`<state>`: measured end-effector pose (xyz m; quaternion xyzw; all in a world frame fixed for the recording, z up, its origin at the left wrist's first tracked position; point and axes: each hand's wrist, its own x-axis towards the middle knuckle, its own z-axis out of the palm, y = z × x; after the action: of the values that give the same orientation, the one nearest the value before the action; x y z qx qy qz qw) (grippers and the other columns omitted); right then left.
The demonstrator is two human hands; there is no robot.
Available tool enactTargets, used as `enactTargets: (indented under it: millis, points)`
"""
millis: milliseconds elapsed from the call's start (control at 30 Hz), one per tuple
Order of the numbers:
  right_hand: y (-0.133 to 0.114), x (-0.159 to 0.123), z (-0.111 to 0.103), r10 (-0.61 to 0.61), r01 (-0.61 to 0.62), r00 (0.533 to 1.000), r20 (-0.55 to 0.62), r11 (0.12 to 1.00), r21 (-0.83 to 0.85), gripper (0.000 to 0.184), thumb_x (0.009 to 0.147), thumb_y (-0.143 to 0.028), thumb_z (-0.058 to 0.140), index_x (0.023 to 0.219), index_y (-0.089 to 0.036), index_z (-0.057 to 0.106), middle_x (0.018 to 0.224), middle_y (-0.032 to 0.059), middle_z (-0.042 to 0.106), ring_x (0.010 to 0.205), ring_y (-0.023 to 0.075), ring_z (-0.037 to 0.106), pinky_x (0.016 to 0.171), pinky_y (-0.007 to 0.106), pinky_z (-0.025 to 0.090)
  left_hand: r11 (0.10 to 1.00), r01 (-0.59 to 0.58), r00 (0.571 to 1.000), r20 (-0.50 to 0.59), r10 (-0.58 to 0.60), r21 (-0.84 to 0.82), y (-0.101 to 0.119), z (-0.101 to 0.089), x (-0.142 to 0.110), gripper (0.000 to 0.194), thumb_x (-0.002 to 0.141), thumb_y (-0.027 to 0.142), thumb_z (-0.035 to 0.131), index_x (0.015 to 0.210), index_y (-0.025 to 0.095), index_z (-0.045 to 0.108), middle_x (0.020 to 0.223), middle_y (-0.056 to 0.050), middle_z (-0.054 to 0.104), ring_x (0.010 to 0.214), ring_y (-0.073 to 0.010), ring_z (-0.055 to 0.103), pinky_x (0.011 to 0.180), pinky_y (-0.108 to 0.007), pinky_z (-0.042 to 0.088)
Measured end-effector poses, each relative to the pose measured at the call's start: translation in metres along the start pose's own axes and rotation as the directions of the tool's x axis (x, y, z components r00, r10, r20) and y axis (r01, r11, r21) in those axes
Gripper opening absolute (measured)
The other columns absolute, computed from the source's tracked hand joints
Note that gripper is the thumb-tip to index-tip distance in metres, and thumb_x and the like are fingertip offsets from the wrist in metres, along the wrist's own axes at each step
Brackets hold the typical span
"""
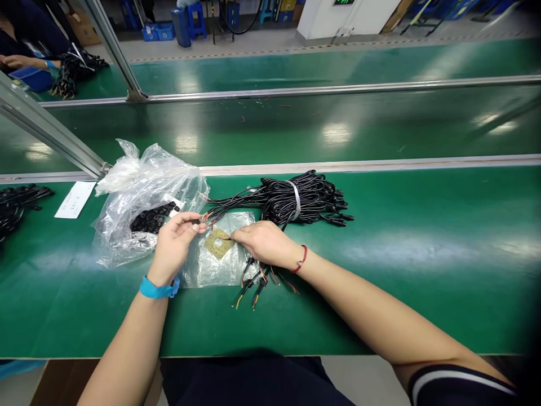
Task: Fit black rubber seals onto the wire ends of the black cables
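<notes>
1. Pinching small black part (195,222) in left hand (176,239) — beside cable bundle (276,197).
2. Pinching thin wire (227,239) in right hand (268,242), over sponge (217,252).
3. Possibly snagging — from loose cable ends (262,282) crowded near right hand.

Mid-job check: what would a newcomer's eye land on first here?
A bundle of black cables, bound with a pale band, lies right of centre on the green worktop. Left of it sits a clear plastic bag of small black parts. Between them lies a yellowish square with a hole, flanked by the left hand and right hand.
</notes>
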<state>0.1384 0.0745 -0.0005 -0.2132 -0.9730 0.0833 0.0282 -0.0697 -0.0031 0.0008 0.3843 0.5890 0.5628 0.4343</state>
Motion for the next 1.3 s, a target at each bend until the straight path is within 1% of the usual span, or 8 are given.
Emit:
enactTargets:
  millis: [100,200,300,400,567,667,800,1300]
  points:
    - [-0.002,0.004,-0.001,-0.021,0.025,0.998,0.061,0.997,-0.074,0.017,0.085,-0.011,0.048,0.088,-0.017,0.063,0.07,0.0021,0.064,0.059,0.0121,0.053,0.053,0.025,0.028,0.986,0.072,0.995,0.074,-0.061,-0.152,0.001,0.01,-0.004,0.02,0.073,0.021,0.069,0.091,0.015,0.061,0.084,-0.003,0.067,0.072,-0.0124,0.065,0.072,-0.026,0.051]
    - [-0.002,0.004,-0.003,-0.004,0.005,0.999,0.041,1.0,-0.022,0.017,0.086,-0.011,0.047,0.088,-0.017,0.064,0.072,0.0034,0.065,0.062,0.0131,0.056,0.055,0.025,0.033,0.972,0.094,0.99,0.119,-0.069,-0.216,0.004,0.012,-0.005,0.025,0.076,0.019,0.066,0.1,0.017,0.061,0.09,-0.004,0.067,0.07,-0.0094,0.062,0.066,-0.021,0.049]
    - [-0.002,-0.002,-0.007,0.042,-0.013,0.99,-0.133,0.977,0.213,0.017,0.09,-0.017,0.047,0.098,-0.017,0.062,0.085,0.004,0.068,0.074,0.014,0.061,0.066,0.025,0.043,0.958,0.09,0.989,0.138,-0.053,-0.273,0.005,0.013,-0.006,0.027,0.078,0.018,0.065,0.105,0.017,0.062,0.092,-0.005,0.067,0.072,-0.0094,0.06,0.068,-0.021,0.049]
    - [-0.003,-0.012,-0.011,0.144,0.022,0.93,-0.338,0.897,0.442,0.014,0.089,-0.02,0.05,0.099,-0.017,0.06,0.09,0.0034,0.068,0.078,0.0131,0.061,0.07,0.025,0.047,0.933,0.109,0.987,0.15,-0.061,-0.342,0.004,0.017,-0.008,0.02,0.077,0.018,0.066,0.096,0.015,0.066,0.093,-0.006,0.066,0.076,-0.0104,0.06,0.07,-0.021,0.049]
    - [-0.008,-0.022,-0.011,0.276,0.042,0.84,-0.467,0.825,0.564,0.01,0.088,-0.02,0.052,0.085,-0.018,0.061,0.078,0.0017,0.066,0.07,0.0116,0.06,0.064,0.024,0.047,0.848,0.224,0.974,0.149,-0.173,-0.48,0.001,0.029,-0.011,0.019,0.069,0.016,0.072,0.087,0.015,0.069,0.076,0.0,0.061,0.061,-0.0054,0.054,0.056,-0.015,0.046]
    - [-0.01,-0.023,-0.008,0.307,0.033,0.819,-0.485,0.818,0.574,0.011,0.087,-0.021,0.052,0.082,-0.017,0.061,0.073,0.0011,0.065,0.064,0.011,0.057,0.061,0.023,0.045,0.823,0.304,0.952,0.177,-0.249,-0.48,0.002,0.032,-0.013,0.021,0.067,0.016,0.074,0.087,0.014,0.067,0.077,-0.001,0.064,0.063,-0.0067,0.059,0.06,-0.016,0.05]
    - [-0.011,-0.022,-0.007,0.293,0.041,0.807,-0.513,0.838,0.544,0.012,0.087,-0.02,0.053,0.079,-0.016,0.061,0.067,0.0001,0.062,0.059,0.0099,0.053,0.059,0.022,0.042,0.833,0.332,0.942,0.194,-0.272,-0.443,0.004,0.034,-0.014,0.022,0.067,0.018,0.075,0.086,0.014,0.065,0.081,-0.003,0.067,0.066,-0.0079,0.063,0.063,-0.016,0.053]
    - [-0.012,-0.022,-0.008,0.323,-0.014,0.814,-0.484,0.842,0.539,0.012,0.086,-0.019,0.051,0.078,-0.015,0.06,0.062,-0.0022,0.056,0.054,0.0082,0.046,0.054,0.02,0.036,0.925,0.236,0.968,0.16,-0.195,-0.297,0.002,0.035,-0.016,0.021,0.069,0.019,0.073,0.087,0.017,0.061,0.078,0.0,0.067,0.065,-0.0084,0.065,0.067,-0.019,0.052]
